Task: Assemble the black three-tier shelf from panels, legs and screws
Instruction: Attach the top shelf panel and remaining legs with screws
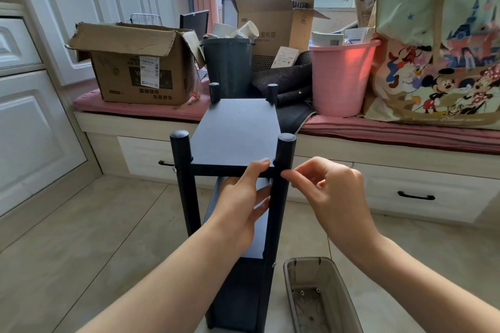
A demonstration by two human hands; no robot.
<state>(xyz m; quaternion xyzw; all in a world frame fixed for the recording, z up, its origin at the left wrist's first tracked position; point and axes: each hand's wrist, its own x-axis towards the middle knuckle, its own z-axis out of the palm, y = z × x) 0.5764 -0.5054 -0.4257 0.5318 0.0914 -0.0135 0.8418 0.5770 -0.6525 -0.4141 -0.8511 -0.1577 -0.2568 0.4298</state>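
1. Head view: a black three-tier shelf with round posts [235, 143] is standing upright on the beige tiled floor [81, 224], centre frame.
2. The left hand [243, 197] is gripping the top panel's near edge, thumb above, fingers curling beneath.
3. At three o'clock, the right hand [324, 186] is pinching at the near right post [284, 159]; what it pinches cannot be told.
4. A clear plastic tray [322, 297] is lying at five o'clock.

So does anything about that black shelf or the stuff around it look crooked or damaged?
The black three-tier shelf stands straight, its four legs upright. The one thing that looks battered is the brown cardboard box on the pink window-seat cushion: its top flaps are torn and crumpled.
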